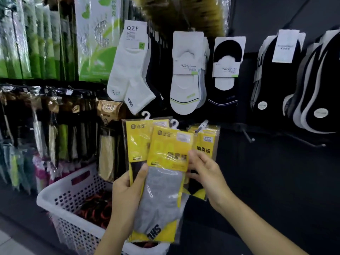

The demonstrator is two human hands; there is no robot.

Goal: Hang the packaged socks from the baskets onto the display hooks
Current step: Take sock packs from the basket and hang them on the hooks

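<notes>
My left hand point(127, 188) grips two yellow sock packs by their left edge: a front pack with grey socks point(161, 190) and a second pack point(137, 142) behind it, each with a white plastic hanger on top. My right hand point(206, 172) pinches the right edge of the grey-sock pack. Just behind my right hand, matching yellow packs point(206, 140) hang on a display hook point(202, 125). A white perforated basket point(60, 203) stands below left, with dark and red items inside.
White ankle socks point(128, 70), white no-show socks point(185, 80) and black socks point(224, 74) hang above. Two bare hooks point(247, 136) stick out at right. Bagged socks point(55, 126) line the left rack, green boxes point(97, 43) above them.
</notes>
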